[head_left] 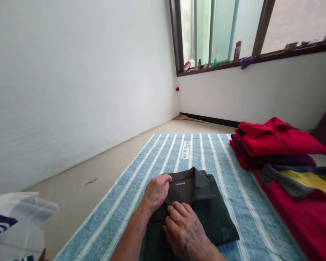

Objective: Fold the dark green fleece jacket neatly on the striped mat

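Observation:
A dark grey-green collared shirt (221, 221) lies folded on the striped cloth, its collar toward the far side and size print showing inside the neck. My left hand (155, 194) pinches the left side of the collar between thumb and fingers. Just below and to the right, my right hand (186, 226) has its fingers curled on the front edge of the collar, closed on the fabric. The fingertips of that hand are partly hidden in the cloth.
The blue-and-white striped cloth (130, 195) covers the surface beneath. Folded red garments (279, 139) are stacked at the right, with a red, grey and yellow garment (296, 214) nearer. White fabric (19, 221) with navy stripes shows at lower left. A wall stands left.

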Demonstrator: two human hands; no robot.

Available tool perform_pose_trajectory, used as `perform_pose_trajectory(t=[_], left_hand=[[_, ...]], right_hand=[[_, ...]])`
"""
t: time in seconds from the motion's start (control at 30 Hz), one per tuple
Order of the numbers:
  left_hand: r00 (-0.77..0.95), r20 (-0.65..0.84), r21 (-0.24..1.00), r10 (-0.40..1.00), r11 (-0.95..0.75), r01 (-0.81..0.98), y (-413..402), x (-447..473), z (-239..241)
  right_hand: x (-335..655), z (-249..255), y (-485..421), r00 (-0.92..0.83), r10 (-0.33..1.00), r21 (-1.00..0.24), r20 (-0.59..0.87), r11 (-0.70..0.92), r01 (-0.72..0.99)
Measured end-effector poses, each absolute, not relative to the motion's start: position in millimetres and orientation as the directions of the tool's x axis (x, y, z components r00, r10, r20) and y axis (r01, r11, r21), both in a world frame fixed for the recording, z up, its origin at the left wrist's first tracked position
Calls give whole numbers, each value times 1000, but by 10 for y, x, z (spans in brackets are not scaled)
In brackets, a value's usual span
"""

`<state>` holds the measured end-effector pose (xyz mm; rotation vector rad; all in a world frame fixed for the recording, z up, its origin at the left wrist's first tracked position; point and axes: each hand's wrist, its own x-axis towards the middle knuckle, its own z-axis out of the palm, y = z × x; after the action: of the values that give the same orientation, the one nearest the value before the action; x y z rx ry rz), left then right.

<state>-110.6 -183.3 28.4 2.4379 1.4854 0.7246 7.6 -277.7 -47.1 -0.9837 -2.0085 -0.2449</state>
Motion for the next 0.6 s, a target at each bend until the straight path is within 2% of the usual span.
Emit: perform_pose_trajectory(t=[0.17,0.23,0.33,0.5,0.6], left_hand=[[345,147,649,927,-353,674,-1801,-1040,348],[307,136,732,942,-304,610,-1801,-1021,313],[196,220,789,956,-292,540,-1794,-1028,222],[-125,424,796,897,-304,523,-1732,-1186,11],[-276,416,835,866,-243,494,-1667,-1335,-145]], right_hand=[[58,-462,-2776,-294,547,-182,784,656,733],[62,-455,-2777,-300,547,-180,781,658,731],[67,-464,-2774,-310,550,-176,775,660,730],[63,-499,-2768,-307,547,-167,779,653,739],[62,-479,-2766,-299,529,-159,794,655,739]])
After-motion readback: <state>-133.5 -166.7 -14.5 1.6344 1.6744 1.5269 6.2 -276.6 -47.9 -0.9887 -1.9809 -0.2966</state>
